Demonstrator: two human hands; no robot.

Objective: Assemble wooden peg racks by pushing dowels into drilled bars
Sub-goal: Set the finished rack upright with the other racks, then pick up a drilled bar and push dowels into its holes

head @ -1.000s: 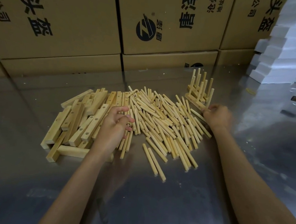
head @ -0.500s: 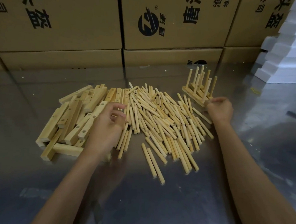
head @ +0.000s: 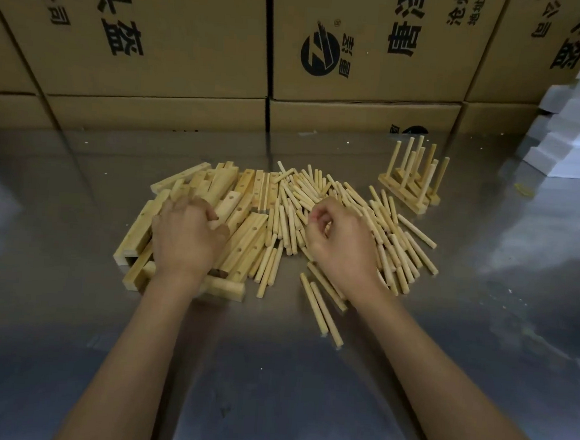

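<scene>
Right hand [head: 340, 244]: a second ago it was out by the finished racks [head: 413, 180]; now it is hovering over the loose dowels [head: 320, 208], fingers curling inward, and I cannot tell whether they are holding a dowel yet
Left hand [head: 186, 236]: it is pressing down onto the drilled bars [head: 243, 223] further left than before, fingers closing round one bar in the heap
Finished racks: standing at the far right on the steel table [head: 270, 390], pegs upright, no hand touching them now
Meaning: one rack is probably done, and both hands are gathering parts for the next
</scene>
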